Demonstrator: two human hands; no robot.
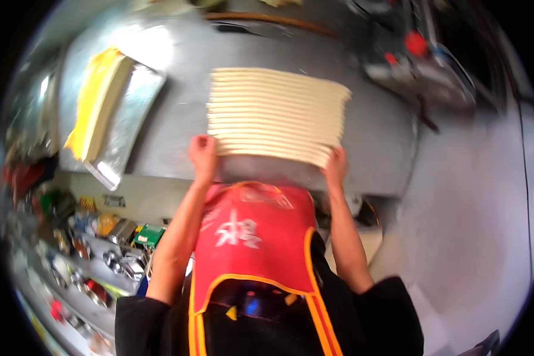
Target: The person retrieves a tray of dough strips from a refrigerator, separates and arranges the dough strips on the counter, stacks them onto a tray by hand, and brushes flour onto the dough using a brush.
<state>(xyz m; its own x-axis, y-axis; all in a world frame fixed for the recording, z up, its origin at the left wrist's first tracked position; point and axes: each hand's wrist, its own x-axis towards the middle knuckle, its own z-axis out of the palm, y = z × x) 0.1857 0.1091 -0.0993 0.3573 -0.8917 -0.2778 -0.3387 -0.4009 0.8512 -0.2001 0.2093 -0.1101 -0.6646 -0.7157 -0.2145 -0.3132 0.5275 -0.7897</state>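
Grey metal surface (pixel 178 121); ahead of the body, a broad block of pale dough strips (pixel 276 113) lies flat in close rows, long axis of each strip left to right, the nearest one spanning between the hands, neither hand clearly nearer. Tray (pixel 133 113) with yellow cloth (pixel 91 98) well off left, brown stick (pixel 273 21) beyond the dough, nothing seen between hands and strips. Left hand (pixel 203 154) at near-left corner, fingers curled; right hand (pixel 336 165) at near-right corner; whether either grip is clamped on dough, cannot tell, blurred.
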